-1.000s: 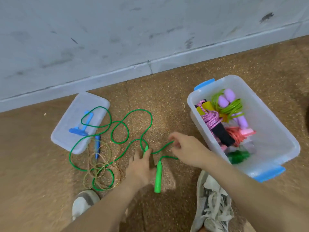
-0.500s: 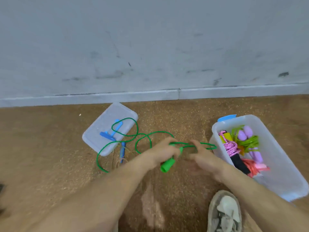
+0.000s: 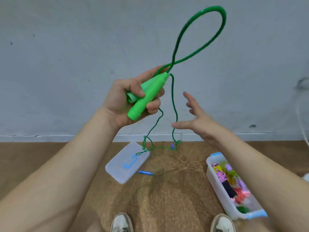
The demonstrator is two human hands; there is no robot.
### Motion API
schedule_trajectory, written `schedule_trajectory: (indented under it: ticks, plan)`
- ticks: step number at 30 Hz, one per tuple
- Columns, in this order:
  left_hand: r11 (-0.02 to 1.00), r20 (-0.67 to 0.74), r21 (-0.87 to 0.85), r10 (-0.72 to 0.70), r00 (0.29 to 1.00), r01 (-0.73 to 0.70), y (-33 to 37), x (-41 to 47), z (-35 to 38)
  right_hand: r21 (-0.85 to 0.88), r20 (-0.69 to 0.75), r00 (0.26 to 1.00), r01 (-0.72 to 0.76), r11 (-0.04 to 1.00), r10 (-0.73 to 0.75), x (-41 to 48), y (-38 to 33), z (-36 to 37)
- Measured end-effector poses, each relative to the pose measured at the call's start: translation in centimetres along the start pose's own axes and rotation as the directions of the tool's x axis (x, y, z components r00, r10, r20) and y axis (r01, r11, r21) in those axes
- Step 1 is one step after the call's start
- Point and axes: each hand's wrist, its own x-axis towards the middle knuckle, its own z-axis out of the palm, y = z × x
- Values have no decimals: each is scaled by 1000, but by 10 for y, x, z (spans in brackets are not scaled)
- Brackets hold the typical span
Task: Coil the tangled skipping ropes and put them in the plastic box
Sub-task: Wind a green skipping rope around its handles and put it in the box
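**Green rope lifted; box on the floor at right**

Head view.

- Left hand [image 3: 120, 101] is raised in front of the wall. Its fingers [image 3: 153, 106] are clenched round two bright green plastic rope handles [image 3: 147, 97], held side by side with their tips up and to the right.
- From the tips, the green cord [image 3: 224, 17] rises in one large blurred loop that crosses itself just above the hand. Two strands drop from the hand to the floor and kink over a corner of the flat clear plastic lid [image 3: 117, 171].
- Right hand [image 3: 200, 124] is released, fingers spread, holding nothing. The thumb tip sits just beside one hanging strand; whether they touch cannot be told.

Markings: the lid carries a blue bracket-shaped piece [image 3: 130, 162], too blurred to tell whether it bears lettering.

The clear plastic box with blue clasps [image 3: 210, 169] stands on the floor at lower right, partly behind the right forearm. Inside it are a pink braided rope [image 3: 221, 177], a lime cord with purple handles, a black handle [image 3: 229, 190] and a coral-red bundle [image 3: 240, 193].

Room:

- Brown speckled floor [image 3: 167, 198].
- A tangle of thin tan cord [image 3: 184, 166] lies between the lid and the box.
- A small blue handle [image 3: 145, 172] lies just beside the lid.
- The grey-white wall [image 3: 66, 47] is scuffed with dark marks, and a pale skirting strip [image 3: 50, 136] runs along its foot.
- Two pale shoes [image 3: 122, 222] show at the bottom edge.
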Motion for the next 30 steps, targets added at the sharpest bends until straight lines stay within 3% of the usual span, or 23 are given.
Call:
schedule_trajectory:
  ticks: [3,6,8,10,12,15,17,19,20,21,22,23,24,25,26,27,28,29,30]
  plan:
    - [991,81,-76,115,990,-109,10,-16,6,-54,244,967,91,994,-75,0,-8,37]
    - [961,67,-160,237,969,-224,19,-32,0,-133,291,957,17,991,23,0,15,60]
    - [934,-42,-164,316,948,-318,26,-44,-11,-300,349,919,-76,951,183,-3,42,57]
    - [932,-252,-72,329,910,-357,28,-56,-27,-447,315,912,-100,889,261,-3,55,43]
    - [967,-495,100,254,831,-236,20,-66,-49,-371,123,971,-149,917,207,2,49,26]
    - [946,-751,266,83,655,186,-13,-76,-83,37,-81,983,-161,986,164,6,17,7]
    - [830,-835,281,-35,549,481,-41,-81,-103,160,-104,988,-100,982,117,5,0,3]
    - [634,-903,294,-60,425,715,-60,-83,-121,215,-65,994,-67,974,82,3,-10,4]
    - [492,-926,314,-28,376,812,-65,-86,-127,216,-41,997,-56,975,67,1,-15,6]
    - [281,-939,336,22,344,899,-66,-89,-131,223,-12,999,-41,974,45,0,-20,9]
    - [62,-932,353,106,346,933,-64,-90,-133,224,20,1000,-21,974,17,-3,-26,12]
    - [-55,-897,394,196,397,917,-62,-89,-131,225,61,998,-1,974,-13,-5,-31,16]
    - [-44,-832,497,259,490,867,-61,-85,-123,209,109,993,22,978,-46,-8,-36,21]
    - [88,-752,639,279,597,764,-59,-78,-109,174,164,983,51,983,-80,-11,-41,26]
    - [330,-672,736,247,698,592,-58,-70,-91,120,213,971,85,989,-110,-13,-45,32]
    - [586,-583,706,161,796,399,-57,-62,-71,58,250,959,122,991,-132,-15,-47,38]
    - [777,-471,573,53,881,260,-59,-57,-55,-4,271,952,152,988,-145,-16,-48,42]
    - [875,-362,431,-57,930,222,-63,-55,-46,-58,282,948,167,984,-145,-16,-49,44]
    - [897,-276,368,-147,950,246,-62,-52,-41,-101,287,948,172,980,-136,-15,-48,43]
